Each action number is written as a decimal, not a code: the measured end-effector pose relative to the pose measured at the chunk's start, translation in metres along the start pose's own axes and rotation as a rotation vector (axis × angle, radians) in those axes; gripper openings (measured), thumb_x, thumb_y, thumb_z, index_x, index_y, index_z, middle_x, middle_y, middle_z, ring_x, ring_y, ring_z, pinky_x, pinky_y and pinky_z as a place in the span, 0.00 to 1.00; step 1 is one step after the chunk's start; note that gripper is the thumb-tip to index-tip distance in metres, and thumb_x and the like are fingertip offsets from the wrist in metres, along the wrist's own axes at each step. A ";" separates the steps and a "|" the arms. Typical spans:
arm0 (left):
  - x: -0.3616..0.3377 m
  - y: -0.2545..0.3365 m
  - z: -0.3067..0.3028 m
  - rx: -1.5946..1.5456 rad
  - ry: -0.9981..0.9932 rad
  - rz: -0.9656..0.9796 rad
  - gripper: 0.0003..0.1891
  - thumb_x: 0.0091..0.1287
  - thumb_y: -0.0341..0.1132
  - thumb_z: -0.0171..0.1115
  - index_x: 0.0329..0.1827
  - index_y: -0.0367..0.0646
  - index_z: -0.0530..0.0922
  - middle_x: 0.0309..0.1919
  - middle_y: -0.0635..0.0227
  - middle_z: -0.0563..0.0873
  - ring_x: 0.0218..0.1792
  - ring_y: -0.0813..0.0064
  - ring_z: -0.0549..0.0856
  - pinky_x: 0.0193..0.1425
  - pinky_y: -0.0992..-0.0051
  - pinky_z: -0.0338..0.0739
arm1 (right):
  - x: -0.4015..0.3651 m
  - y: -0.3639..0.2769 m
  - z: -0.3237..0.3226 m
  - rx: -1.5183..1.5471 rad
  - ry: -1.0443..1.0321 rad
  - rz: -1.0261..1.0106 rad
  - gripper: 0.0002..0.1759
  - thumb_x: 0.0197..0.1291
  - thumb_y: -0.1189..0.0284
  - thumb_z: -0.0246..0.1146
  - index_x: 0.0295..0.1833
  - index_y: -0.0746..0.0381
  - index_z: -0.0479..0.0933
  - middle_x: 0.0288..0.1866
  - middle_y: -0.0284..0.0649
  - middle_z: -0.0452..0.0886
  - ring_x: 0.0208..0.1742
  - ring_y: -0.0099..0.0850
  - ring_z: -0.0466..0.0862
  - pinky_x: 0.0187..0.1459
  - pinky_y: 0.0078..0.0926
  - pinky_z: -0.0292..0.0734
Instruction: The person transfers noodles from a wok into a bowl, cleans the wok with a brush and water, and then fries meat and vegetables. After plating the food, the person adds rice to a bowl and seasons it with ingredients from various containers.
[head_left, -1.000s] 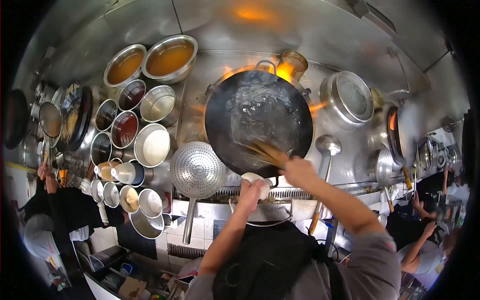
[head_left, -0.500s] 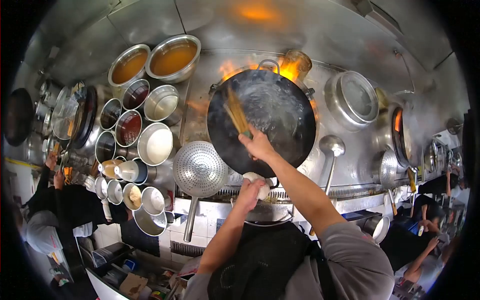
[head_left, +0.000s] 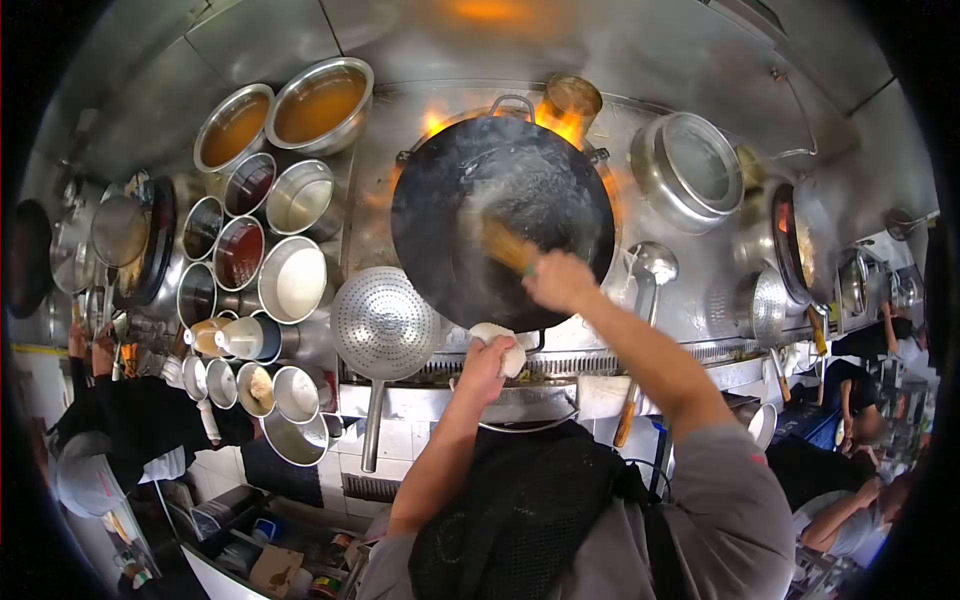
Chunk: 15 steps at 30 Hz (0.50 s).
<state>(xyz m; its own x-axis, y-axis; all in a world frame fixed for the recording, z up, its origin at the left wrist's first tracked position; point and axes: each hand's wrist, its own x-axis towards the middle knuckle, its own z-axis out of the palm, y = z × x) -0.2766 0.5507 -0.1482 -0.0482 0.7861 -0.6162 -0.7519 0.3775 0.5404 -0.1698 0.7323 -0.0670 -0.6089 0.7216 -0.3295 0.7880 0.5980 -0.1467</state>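
A large black wok sits over the burner, with water swirling and steaming inside it. My right hand is closed around the green-banded end of a bamboo wok brush, its bristles blurred by motion near the middle of the wok. At the wok's near rim, beside its near handle, my left hand grips a folded white cloth. Whether the cloth also wraps part of the rim is hidden from me.
Orange flames rise behind the wok. A perforated strainer lies left, near several metal pots of sauces and seasonings. On the right are a ladle and a metal pot. Co-workers stand at both sides.
My right hand has swept the brush down and to the right across the wok. My left hand stays at the near rim with the cloth. The whole view has shifted slightly.
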 end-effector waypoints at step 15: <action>-0.001 -0.003 0.008 -0.086 0.059 0.018 0.13 0.62 0.26 0.61 0.49 0.35 0.74 0.39 0.62 0.83 0.39 0.67 0.84 0.40 0.68 0.81 | 0.052 -0.065 -0.026 1.003 -0.053 0.165 0.36 0.59 0.57 0.65 0.71 0.56 0.67 0.38 0.55 0.84 0.26 0.38 0.85 0.26 0.35 0.83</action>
<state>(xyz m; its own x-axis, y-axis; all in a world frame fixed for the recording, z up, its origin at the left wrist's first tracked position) -0.2685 0.5526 -0.1447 -0.0993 0.7614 -0.6406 -0.8040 0.3179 0.5025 -0.2548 0.7395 -0.0507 -0.4999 0.7378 -0.4537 0.5901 -0.0934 -0.8019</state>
